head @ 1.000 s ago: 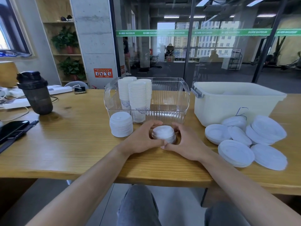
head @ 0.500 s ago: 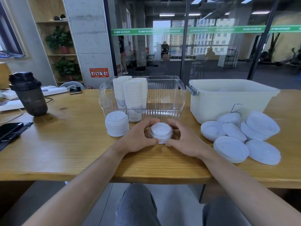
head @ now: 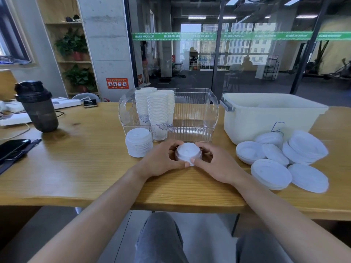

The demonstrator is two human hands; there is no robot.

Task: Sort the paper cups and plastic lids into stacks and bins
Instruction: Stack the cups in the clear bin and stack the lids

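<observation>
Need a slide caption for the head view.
Both hands grip a small stack of lids before the clear cup bin.

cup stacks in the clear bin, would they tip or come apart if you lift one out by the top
The cup stacks stand tall and narrow in the clear bin, so probably tippy. They look like thin nested paper: likely light, and upper cups might slide off if lifted by the top.

Wooden table [head: 76, 168], concrete pillar [head: 106, 44], glass wall [head: 247, 63].
</observation>
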